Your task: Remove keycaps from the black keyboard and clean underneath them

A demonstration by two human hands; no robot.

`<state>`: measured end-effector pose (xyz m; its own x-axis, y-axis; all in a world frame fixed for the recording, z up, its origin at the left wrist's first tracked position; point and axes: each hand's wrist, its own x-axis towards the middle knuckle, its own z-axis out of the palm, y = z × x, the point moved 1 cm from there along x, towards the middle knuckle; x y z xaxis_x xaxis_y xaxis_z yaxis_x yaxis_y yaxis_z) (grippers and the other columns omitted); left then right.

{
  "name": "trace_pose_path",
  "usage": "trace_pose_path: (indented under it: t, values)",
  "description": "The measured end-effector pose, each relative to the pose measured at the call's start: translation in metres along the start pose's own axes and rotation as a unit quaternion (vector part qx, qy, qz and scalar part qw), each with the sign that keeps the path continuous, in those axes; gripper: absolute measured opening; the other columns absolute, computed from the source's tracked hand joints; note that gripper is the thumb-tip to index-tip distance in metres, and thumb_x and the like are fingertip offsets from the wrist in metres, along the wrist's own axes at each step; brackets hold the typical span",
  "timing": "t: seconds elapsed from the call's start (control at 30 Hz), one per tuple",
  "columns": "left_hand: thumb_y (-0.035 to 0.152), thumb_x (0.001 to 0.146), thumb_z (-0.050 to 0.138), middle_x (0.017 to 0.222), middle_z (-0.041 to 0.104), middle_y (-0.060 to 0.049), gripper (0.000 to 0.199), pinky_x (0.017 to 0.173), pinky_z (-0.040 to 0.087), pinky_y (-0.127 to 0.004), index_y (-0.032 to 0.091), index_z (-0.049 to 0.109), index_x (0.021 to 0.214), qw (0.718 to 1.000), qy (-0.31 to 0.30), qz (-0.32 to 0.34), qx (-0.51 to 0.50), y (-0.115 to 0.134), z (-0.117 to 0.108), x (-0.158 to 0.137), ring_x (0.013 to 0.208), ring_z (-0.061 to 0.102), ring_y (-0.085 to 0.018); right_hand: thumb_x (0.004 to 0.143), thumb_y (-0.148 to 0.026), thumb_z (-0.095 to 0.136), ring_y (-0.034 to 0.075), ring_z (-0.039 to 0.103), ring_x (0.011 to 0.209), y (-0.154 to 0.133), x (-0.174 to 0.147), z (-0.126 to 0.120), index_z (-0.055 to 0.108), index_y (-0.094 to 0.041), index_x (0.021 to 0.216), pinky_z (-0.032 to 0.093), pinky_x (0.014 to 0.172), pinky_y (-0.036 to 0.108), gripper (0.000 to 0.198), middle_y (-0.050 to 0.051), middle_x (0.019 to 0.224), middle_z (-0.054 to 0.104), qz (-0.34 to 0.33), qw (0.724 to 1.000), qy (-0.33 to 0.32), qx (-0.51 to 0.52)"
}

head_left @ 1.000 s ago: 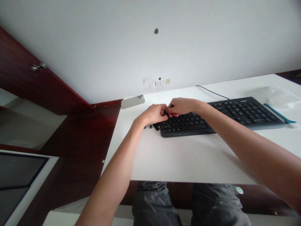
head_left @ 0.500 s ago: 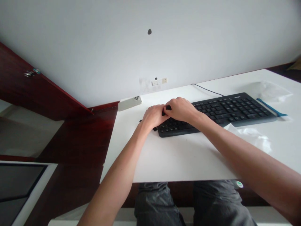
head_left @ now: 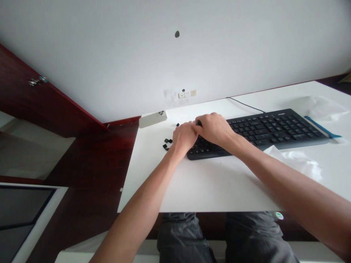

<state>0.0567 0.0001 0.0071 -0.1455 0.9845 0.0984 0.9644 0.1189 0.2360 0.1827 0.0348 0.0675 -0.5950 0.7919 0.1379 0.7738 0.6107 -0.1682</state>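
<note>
A black keyboard (head_left: 260,128) lies slightly aslant on the white table. Over its left end my two hands meet, fingers curled in and touching. My right hand (head_left: 215,126) is closed, and a small dark piece shows at its thumb and forefinger; whether that is a loose key or part of the keyboard, I cannot tell. Closed beside it, my left hand (head_left: 184,136) has its fingertips hidden. Near the lower left corner some key positions (head_left: 202,149) look stripped of their caps. Several loose black keycaps (head_left: 165,146) lie on the table left of my left hand.
A pale phone (head_left: 153,119) lies by the table's back left corner. Crumpled white plastic (head_left: 297,160) sits in front of the keyboard, and a clear bag (head_left: 325,107) behind its right end. A blue-handled brush (head_left: 322,128) rests against the right side. The cable (head_left: 245,105) runs backward.
My left hand has shifted slightly and turned, uncovering more of the loose keycaps. Both hands stay together at the keyboard's left end. The whole view has swung a little.
</note>
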Motion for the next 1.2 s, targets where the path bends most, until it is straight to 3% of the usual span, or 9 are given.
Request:
trace_pose_path:
  t: [0.1,0.17,0.4,0.6,0.77,0.93,1.2]
  values:
    - [0.03,0.11,0.036,0.106,0.079,-0.016,0.037,0.081,0.051,-0.036,0.014,0.07,0.11,1.0,0.022,0.002,0.018,0.002,0.002,-0.001,0.096,0.076,-0.031,0.103,-0.03,0.041,0.023,0.061,0.068,-0.003,-0.002,-0.021,0.077,-0.016,0.087,0.03,0.063,0.035,0.042,0.013,0.075,0.072,0.01,0.995,0.097,0.027]
    - [0.031,0.111,0.035,0.108,0.079,-0.015,0.038,0.081,0.05,-0.035,0.015,0.069,0.112,0.999,0.027,0.01,0.025,0.003,0.003,-0.001,0.096,0.076,-0.029,0.101,-0.03,0.043,0.023,0.06,0.067,-0.001,-0.001,-0.023,0.077,-0.016,0.084,0.029,0.062,0.036,0.04,0.013,0.073,0.071,0.014,0.993,0.116,0.027]
    - [0.046,0.112,0.042,0.098,0.078,-0.014,0.041,0.075,0.045,-0.036,0.017,0.07,0.103,0.999,0.009,0.033,0.016,-0.005,-0.002,0.002,0.09,0.073,-0.031,0.098,-0.033,0.049,0.029,0.067,0.077,0.03,0.007,0.004,0.08,-0.017,0.088,0.033,0.067,0.036,0.037,0.016,0.083,0.077,0.047,0.995,0.09,0.021]
    - [0.035,0.108,0.043,0.081,0.072,-0.007,0.037,0.071,0.037,-0.033,0.02,0.065,0.082,0.99,0.005,0.087,-0.111,-0.025,-0.017,0.008,0.077,0.064,-0.023,0.099,-0.036,0.052,0.028,0.068,0.079,0.033,0.006,0.008,0.083,-0.019,0.093,0.037,0.068,0.036,0.036,0.015,0.085,0.078,0.008,0.999,0.032,0.028]
    - [0.02,0.092,0.056,0.076,0.066,0.0,0.016,0.067,0.038,-0.029,0.022,0.071,0.091,0.962,-0.091,0.153,-0.205,-0.041,-0.028,0.01,0.069,0.056,-0.015,0.099,-0.038,0.052,0.029,0.069,0.081,0.029,0.006,0.02,0.085,-0.019,0.095,0.037,0.065,0.035,0.038,0.016,0.088,0.078,0.004,1.0,-0.01,0.019]
    - [0.023,0.082,0.071,0.076,0.063,0.001,0.014,0.064,0.04,-0.029,0.023,0.075,0.095,0.956,-0.137,0.145,-0.214,-0.052,-0.036,0.012,0.068,0.056,-0.014,0.1,-0.037,0.053,0.028,0.069,0.081,0.026,0.005,0.022,0.085,-0.019,0.097,0.041,0.067,0.035,0.037,0.017,0.091,0.079,-0.009,1.0,-0.027,0.008]
    - [0.021,0.079,0.072,0.073,0.065,0.001,0.012,0.064,0.04,-0.03,0.021,0.077,0.089,0.965,-0.115,0.14,-0.189,-0.049,-0.037,0.012,0.066,0.057,-0.014,0.101,-0.036,0.052,0.03,0.072,0.084,0.022,0.004,0.024,0.084,-0.017,0.099,0.043,0.067,0.034,0.038,0.018,0.093,0.079,0.005,0.999,-0.05,0.01]
